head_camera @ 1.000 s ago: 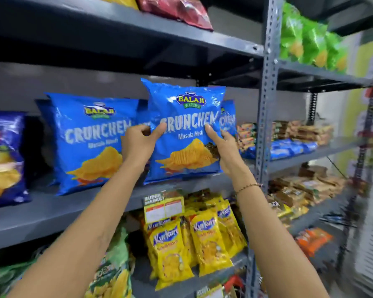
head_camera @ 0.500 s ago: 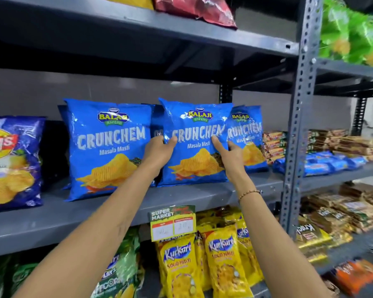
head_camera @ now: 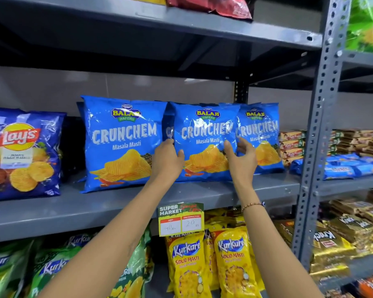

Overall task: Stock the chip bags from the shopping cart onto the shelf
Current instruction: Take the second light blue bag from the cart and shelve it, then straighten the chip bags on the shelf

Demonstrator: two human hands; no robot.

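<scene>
A blue Crunchem chip bag (head_camera: 205,134) stands upright on the grey middle shelf (head_camera: 73,207), its bottom resting on the board. My left hand (head_camera: 166,160) grips its left edge and my right hand (head_camera: 241,160) holds its right edge, thumb on the front. Another Crunchem bag (head_camera: 123,143) stands close on its left. A third one (head_camera: 261,134) stands on its right, partly behind it. The shopping cart is out of view.
A Lay's bag (head_camera: 24,153) stands at the shelf's left end. A price tag (head_camera: 181,219) hangs from the shelf's front edge. Yellow Kurkure packs (head_camera: 187,261) fill the shelf below. A perforated steel post (head_camera: 317,134) borders the bay on the right, with biscuit packs (head_camera: 349,166) beyond it.
The bag went from held up in front of the shelf to standing on it, set further back between its neighbours. Both hands stayed on its edges.
</scene>
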